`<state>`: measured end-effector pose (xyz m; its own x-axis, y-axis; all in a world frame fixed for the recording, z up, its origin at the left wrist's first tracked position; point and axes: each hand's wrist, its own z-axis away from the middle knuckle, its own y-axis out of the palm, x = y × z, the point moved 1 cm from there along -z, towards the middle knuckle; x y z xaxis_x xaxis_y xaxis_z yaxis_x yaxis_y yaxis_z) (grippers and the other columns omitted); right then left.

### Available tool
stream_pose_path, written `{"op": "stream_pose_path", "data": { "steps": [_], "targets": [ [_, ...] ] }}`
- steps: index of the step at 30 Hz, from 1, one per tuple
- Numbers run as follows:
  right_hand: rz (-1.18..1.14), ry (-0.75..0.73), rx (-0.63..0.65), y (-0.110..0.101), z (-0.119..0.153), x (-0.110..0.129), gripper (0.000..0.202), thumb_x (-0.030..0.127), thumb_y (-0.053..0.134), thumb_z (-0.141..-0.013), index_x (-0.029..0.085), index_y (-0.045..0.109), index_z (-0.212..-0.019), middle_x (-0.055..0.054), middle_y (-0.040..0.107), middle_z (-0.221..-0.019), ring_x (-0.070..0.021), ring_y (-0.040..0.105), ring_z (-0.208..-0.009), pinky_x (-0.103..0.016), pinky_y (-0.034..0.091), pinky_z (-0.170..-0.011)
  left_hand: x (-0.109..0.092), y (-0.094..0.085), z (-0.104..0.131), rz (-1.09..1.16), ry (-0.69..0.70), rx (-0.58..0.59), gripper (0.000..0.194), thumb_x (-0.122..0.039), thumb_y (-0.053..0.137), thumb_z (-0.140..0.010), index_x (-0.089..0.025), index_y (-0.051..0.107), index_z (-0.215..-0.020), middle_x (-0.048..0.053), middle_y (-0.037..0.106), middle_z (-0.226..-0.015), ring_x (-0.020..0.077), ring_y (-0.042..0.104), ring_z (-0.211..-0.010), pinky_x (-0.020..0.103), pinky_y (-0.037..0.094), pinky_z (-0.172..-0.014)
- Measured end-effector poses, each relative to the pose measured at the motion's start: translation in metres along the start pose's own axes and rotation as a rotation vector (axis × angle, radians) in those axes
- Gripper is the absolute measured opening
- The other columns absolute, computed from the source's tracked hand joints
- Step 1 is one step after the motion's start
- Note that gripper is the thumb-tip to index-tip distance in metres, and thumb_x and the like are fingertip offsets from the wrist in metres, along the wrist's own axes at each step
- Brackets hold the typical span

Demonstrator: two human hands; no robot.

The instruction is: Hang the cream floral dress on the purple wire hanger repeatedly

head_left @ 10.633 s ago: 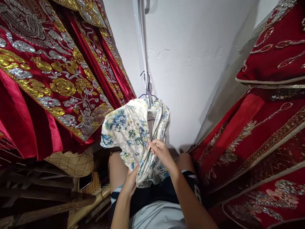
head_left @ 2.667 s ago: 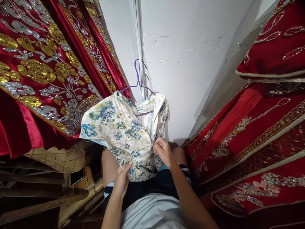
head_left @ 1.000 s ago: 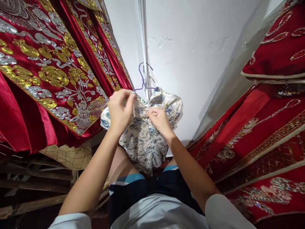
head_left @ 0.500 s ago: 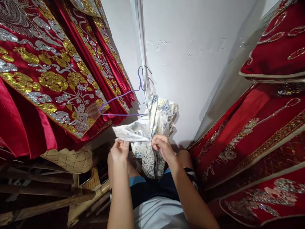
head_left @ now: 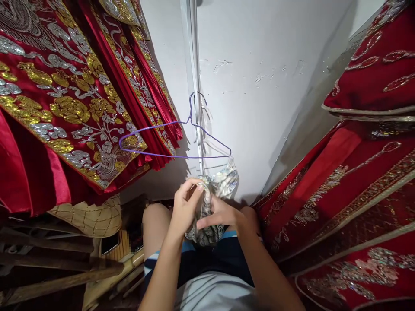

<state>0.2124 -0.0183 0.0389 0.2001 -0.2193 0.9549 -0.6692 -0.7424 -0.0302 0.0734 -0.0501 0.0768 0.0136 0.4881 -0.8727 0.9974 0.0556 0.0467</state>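
Observation:
A patterned white, blue and grey garment (head_left: 226, 180) is bunched up between my hands, over my lap. My left hand (head_left: 189, 203) pinches its upper edge between thumb and fingers. On the garment's right side is my right hand (head_left: 220, 214), thumb stretched across the front and fingers partly hidden behind the cloth. Above both hands a purple wire hanger (head_left: 175, 125) hangs from a pale vertical pole (head_left: 193, 52), with no cloth on it.
Red garments with gold and silver embroidery (head_left: 71, 110) hang at the left. More red beaded garments (head_left: 366, 172) hang at the right. A white wall (head_left: 256, 52) stands ahead. At the lower left are wooden bars (head_left: 65, 280) and a phone-like object (head_left: 110, 244).
The garment has come off the hanger's right part and moved down, now more bunched. My left hand has moved right, close to my right hand. The whole hanger now shows.

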Motion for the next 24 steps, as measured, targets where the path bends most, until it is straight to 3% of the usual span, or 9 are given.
{"op": "stream_pose_path", "data": {
  "steps": [4, 7, 10, 12, 14, 17, 19, 20, 24],
  "targets": [
    [0.101, 0.187, 0.047, 0.0, -0.009, 0.022, 0.043, 0.033, 0.08, -0.073, 0.018, 0.061, -0.109, -0.002, 0.064, -0.092, -0.0203, 0.061, -0.09, -0.032, 0.05, -0.081, -0.013, -0.015, -0.011, -0.272, 0.143, 0.166, 0.018, -0.035, 0.065, -0.092, -0.022, 0.071, -0.102, 0.008, 0.061, -0.111, 0.0227, 0.055, -0.111, 0.032, 0.04, -0.101],
    [0.098, 0.257, 0.04, -0.016, -0.013, 0.046, 0.028, 0.024, 0.076, -0.071, 0.016, 0.064, -0.094, 0.001, 0.062, -0.076, -0.0156, 0.058, -0.071, -0.027, 0.047, -0.065, -0.005, -0.033, -0.005, -0.256, -0.052, 0.422, 0.03, -0.045, 0.054, -0.096, -0.022, 0.068, -0.111, 0.008, 0.065, -0.109, 0.0232, 0.058, -0.104, 0.034, 0.045, -0.095],
    [0.281, 0.114, -0.035, -0.036, -0.023, 0.067, 0.006, 0.015, 0.065, -0.07, 0.015, 0.066, -0.075, 0.001, 0.062, -0.069, -0.0145, 0.057, -0.066, -0.025, 0.043, -0.061, 0.013, -0.051, 0.015, -0.33, -0.289, 0.71, 0.04, -0.052, 0.05, -0.096, -0.018, 0.068, -0.087, 0.004, 0.066, -0.081, 0.0205, 0.058, -0.077, 0.03, 0.048, -0.073],
    [0.407, -0.065, -0.194, -0.053, -0.034, 0.074, 0.015, 0.011, 0.062, -0.068, 0.016, 0.07, -0.079, -0.002, 0.067, -0.079, -0.0166, 0.061, -0.073, -0.026, 0.045, -0.065, 0.023, -0.067, 0.025, -0.494, -0.336, 0.77, 0.039, -0.05, 0.058, -0.091, -0.017, 0.065, -0.073, 0.002, 0.064, -0.069, 0.018, 0.053, -0.065, 0.026, 0.042, -0.061],
    [0.444, -0.204, -0.361, -0.071, -0.048, 0.07, 0.037, 0.011, 0.065, -0.065, 0.019, 0.072, -0.1, -0.005, 0.071, -0.103, -0.0204, 0.065, -0.092, -0.029, 0.048, -0.078, 0.027, -0.088, 0.028, -0.598, -0.308, 0.662, 0.032, -0.045, 0.068, -0.084, -0.019, 0.063, -0.065, 0.001, 0.063, -0.063, 0.0176, 0.053, -0.058, 0.025, 0.038, -0.056],
    [0.415, -0.199, -0.438, -0.098, -0.071, 0.05, 0.049, 0.015, 0.067, -0.065, 0.021, 0.07, -0.114, -0.007, 0.069, -0.118, -0.0227, 0.063, -0.107, -0.034, 0.046, -0.093, 0.021, -0.123, 0.017, -0.534, -0.265, 0.302, 0.02, -0.03, 0.078, -0.067, -0.024, 0.062, -0.058, 0.002, 0.064, -0.058, 0.0208, 0.057, -0.054, 0.026, 0.041, -0.055],
    [0.414, -0.135, -0.401, -0.111, -0.082, 0.035, 0.032, 0.019, 0.061, -0.068, 0.018, 0.073, -0.098, -0.006, 0.072, -0.102, -0.0213, 0.064, -0.095, -0.034, 0.047, -0.088, 0.012, -0.142, 0.006, -0.492, -0.27, 0.136, 0.015, -0.019, 0.076, -0.061, -0.026, 0.063, -0.058, 0.003, 0.066, -0.063, 0.0241, 0.061, -0.06, 0.027, 0.046, -0.06],
    [0.422, -0.12, -0.395, -0.116, -0.085, 0.03, 0.023, 0.02, 0.057, -0.069, 0.017, 0.072, -0.086, -0.005, 0.072, -0.089, -0.0199, 0.064, -0.086, -0.033, 0.048, -0.082, 0.007, -0.149, -0.001, -0.497, -0.27, 0.111, 0.015, -0.016, 0.074, -0.059, -0.027, 0.065, -0.06, 0.003, 0.069, -0.068, 0.0258, 0.064, -0.066, 0.028, 0.048, -0.065],
    [0.456, -0.144, -0.489, -0.123, -0.079, 0.032, 0.01, 0.021, 0.058, -0.068, 0.017, 0.061, -0.06, 0.0, 0.06, -0.061, -0.0155, 0.054, -0.066, -0.027, 0.043, -0.065, -0.017, -0.16, -0.032, -0.634, -0.162, 0.144, 0.022, -0.007, 0.066, -0.058, -0.025, 0.071, -0.07, 0.007, 0.072, -0.095, 0.0289, 0.064, -0.096, 0.029, 0.049, -0.089]
  ]
}}
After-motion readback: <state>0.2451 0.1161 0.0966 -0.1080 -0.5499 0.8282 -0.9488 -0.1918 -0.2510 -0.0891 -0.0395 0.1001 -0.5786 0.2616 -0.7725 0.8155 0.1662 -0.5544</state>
